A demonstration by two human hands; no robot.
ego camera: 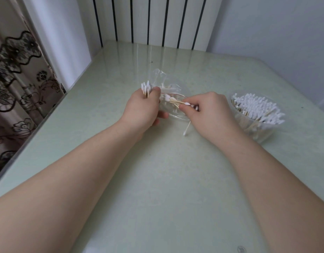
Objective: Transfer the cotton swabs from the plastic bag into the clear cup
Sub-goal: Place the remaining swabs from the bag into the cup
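- One small bundle [146,88] of wooden-stemmed, white-tipped cotton swabs stood gripped in the left hand [141,109], tips poking above its curled fingers.
- The crumpled clear plastic bag [164,78] lay between both hands on the table [175,179].
- The right hand [211,113] pinched a few swabs [175,102] over the bag; one loose swab [186,129] lay just below it.
- Right of that hand stood the clear cup [258,133], packed with swabs.
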